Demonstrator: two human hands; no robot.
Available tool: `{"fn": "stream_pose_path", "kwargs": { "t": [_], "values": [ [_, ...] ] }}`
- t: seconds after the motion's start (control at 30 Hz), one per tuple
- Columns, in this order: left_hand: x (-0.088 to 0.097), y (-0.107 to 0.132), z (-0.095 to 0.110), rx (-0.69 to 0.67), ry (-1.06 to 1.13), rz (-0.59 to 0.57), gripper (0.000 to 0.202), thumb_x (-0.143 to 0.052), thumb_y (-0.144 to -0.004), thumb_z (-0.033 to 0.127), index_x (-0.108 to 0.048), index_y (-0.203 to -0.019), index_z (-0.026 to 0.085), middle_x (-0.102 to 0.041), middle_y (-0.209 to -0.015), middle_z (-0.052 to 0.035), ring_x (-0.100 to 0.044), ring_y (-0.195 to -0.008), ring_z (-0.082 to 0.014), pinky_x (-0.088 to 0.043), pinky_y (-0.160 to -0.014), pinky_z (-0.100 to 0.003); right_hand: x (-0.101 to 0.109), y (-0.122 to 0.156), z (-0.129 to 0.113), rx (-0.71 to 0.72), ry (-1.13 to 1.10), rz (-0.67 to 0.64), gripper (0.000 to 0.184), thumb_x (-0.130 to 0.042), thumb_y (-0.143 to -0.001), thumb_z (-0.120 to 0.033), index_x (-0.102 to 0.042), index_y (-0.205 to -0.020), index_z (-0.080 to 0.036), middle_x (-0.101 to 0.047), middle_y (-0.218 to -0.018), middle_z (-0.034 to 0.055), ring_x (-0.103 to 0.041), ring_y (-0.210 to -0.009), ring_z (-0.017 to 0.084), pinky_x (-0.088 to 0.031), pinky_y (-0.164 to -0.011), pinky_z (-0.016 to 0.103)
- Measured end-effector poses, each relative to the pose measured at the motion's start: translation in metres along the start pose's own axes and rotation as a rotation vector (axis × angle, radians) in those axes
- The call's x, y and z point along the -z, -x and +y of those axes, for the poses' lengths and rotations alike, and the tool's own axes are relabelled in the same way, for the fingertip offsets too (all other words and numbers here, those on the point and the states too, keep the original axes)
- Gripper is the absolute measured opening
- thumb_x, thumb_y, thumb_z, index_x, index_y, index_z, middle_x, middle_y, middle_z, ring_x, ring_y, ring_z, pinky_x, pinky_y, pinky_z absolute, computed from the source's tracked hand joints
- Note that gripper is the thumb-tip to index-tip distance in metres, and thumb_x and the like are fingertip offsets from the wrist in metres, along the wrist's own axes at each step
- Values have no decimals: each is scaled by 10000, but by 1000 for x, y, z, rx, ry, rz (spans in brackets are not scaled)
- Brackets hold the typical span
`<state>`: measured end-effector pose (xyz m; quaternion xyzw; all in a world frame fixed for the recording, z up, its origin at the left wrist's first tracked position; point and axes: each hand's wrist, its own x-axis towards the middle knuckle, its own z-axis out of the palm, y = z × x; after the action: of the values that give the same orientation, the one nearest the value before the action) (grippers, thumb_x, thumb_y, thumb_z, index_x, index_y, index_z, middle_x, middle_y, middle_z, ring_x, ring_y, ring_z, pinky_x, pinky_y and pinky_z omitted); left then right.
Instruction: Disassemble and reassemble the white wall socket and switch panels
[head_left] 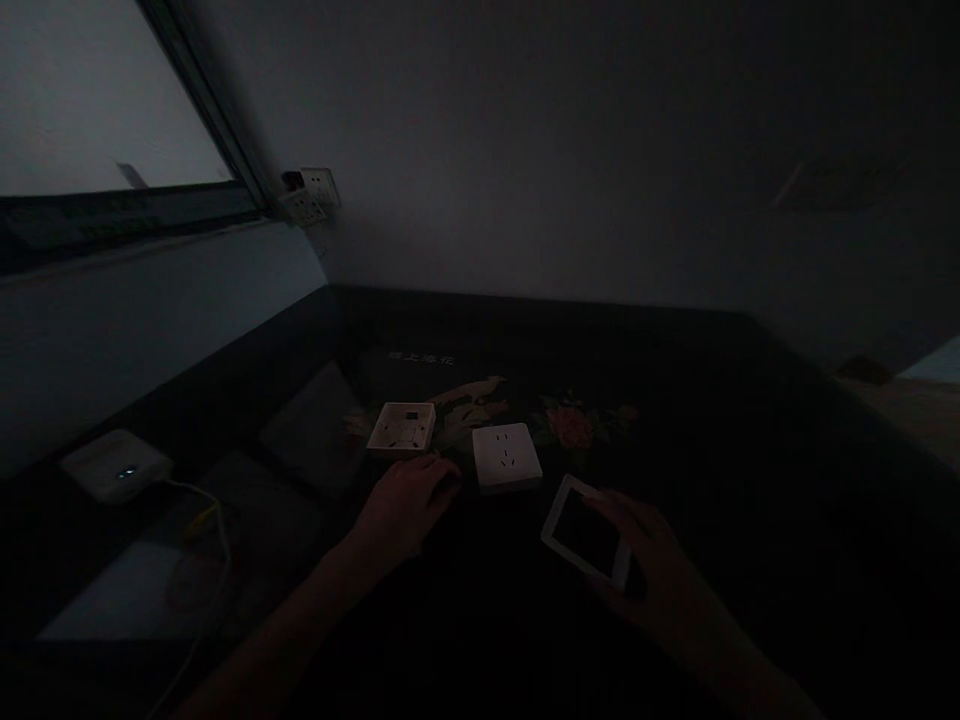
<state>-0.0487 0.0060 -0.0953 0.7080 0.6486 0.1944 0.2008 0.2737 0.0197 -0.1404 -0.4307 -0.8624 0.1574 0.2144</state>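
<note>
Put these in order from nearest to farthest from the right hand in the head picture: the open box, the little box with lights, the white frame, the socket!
1. White frame: in the right hand's grip.
2. Socket: left of the frame.
3. Open box: left of the socket.
4. Little box with lights: far left.

Socket (507,459) and frame (556,508) are white, flower (569,426) red.
</note>
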Motion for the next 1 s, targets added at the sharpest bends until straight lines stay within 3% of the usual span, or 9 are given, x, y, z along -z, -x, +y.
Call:
{"fn": "stream_pose_path", "kwargs": {
  "t": [0.1, 0.2, 0.3, 0.37, 0.43, 0.5, 0.63, 0.77, 1.0],
  "values": [
    [6, 7, 6, -23, 213, -54, 231, -531, -918, 297, -671, -1082, 212, -745, -994, -59, -702, -908, -229, -533, -823, -347, 5, -11, -37, 169, -40, -20, 722, -659, -849, -270, -328, -1490, -280, -454, -1499, 153, -456, -1366, 307, -492, -1044, 529],
    [8, 11, 8, -38, 416, -101, 337, -528, -908, 400, -628, -1175, 221, -767, -917, -43, -725, -813, -211, -561, -712, -302, -1, -36, -74, 270, -61, -60, 798, -745, -787, -254, -348, -1479, -245, -442, -1511, 172, -435, -1377, 345, -483, -1052, 548],
    [12, 10, -4, -2, 553, -41, 378, -512, -886, 451, -612, -1126, 176, -753, -760, -47, -718, -665, -207, -558, -602, -291, -14, -68, -96, 348, -58, -48, 815, -782, -777, -401, -392, -1466, -204, -405, -1540, 213, -431, -1377, 388, -459, -1059, 592],
    [20, 7, -18, 45, 600, 48, 405, -509, -868, 488, -611, -1082, 159, -705, -626, -22, -668, -524, -190, -520, -504, -273, -23, -87, -103, 385, -102, -20, 875, -741, -777, -558, -378, -1470, -166, -420, -1538, 213, -414, -1401, 358, -449, -1090, 547],
    [30, 4, -32, 93, 614, 159, 416, -550, -836, 502, -616, -1056, 156, -676, -579, -5, -631, -465, -178, -487, -461, -259, -33, -101, -105, 348, -113, 33, 765, -640, -874, -540, -360, -1476, -159, -467, -1519, 177, -436, -1399, 285, -452, -1107, 477],
    [41, 1, -44, 139, 606, 285, 408, -583, -812, 491, -613, -1046, 157, -678, -592, -2, -624, -465, -173, -471, -455, -250, -43, -110, -102, 301, -82, 62, 604, -557, -958, -395, -365, -1474, -146, -513, -1486, 163, -462, -1383, 256, -435, -1123, 476],
    [48, -1, -52, 179, 589, 441, 385, -587, -806, 481, -616, -1017, 160, -654, -553, 16, -614, -473, -172, -458, -469, -245, -62, -116, -90, 282, 25, 30, 496, -586, -920, -198, -504, -1401, -112, -564, -1436, 194, -483, -1367, 339, -357, -1142, 611],
    [38, -4, -50, 183, 618, 471, 361, -591, -804, 425, -595, -1061, 171, -641, -530, 35, -628, -482, -178, -478, -488, -250, -65, -116, -76, 316, 127, -13, 307, -566, -907, -114, -692, -1184, -149, -589, -1418, 180, -501, -1360, 333, -330, -1149, 623],
    [20, -9, -53, 174, 776, 439, 360, -559, -823, 360, -503, -1136, 193, -654, -623, 30, -610, -449, -155, -497, -431, -241, -49, -111, -49, 310, 247, -2, 279, -527, -917, -107, -723, -1111, -153, -599, -1413, 163, -530, -1339, 310, -370, -1132, 593]
  ]
}}
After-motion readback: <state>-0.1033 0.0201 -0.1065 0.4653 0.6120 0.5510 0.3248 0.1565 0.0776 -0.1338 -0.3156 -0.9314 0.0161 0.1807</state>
